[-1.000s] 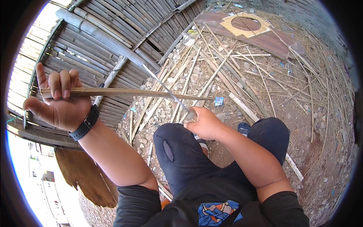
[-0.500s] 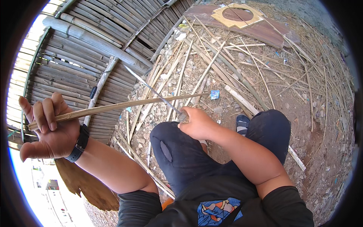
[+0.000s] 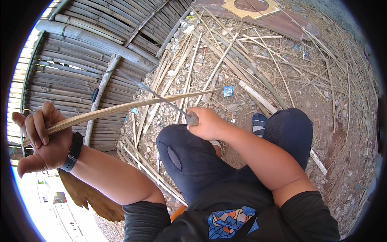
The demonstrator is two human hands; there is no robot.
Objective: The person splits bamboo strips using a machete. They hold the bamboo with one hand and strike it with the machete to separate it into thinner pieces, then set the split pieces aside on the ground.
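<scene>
So the left hand had the bamboo strip pinned by its near end, fingers curled over the top and pressing it down on the palm, thumb poking out free to the side, so only a half-closed kind of grip. The right hand was a proper fist, wrapped around the grey handle of a long thin knife, just above the left knee. The blade angled up and left across the strip, but I honestly couldn't tell if it was touching it, and the tip end was a blur. The strip ran out to the right in a slight bend, its far end showing near a small blue packet on the ground, with loose bamboo slats scattered beyond
</scene>
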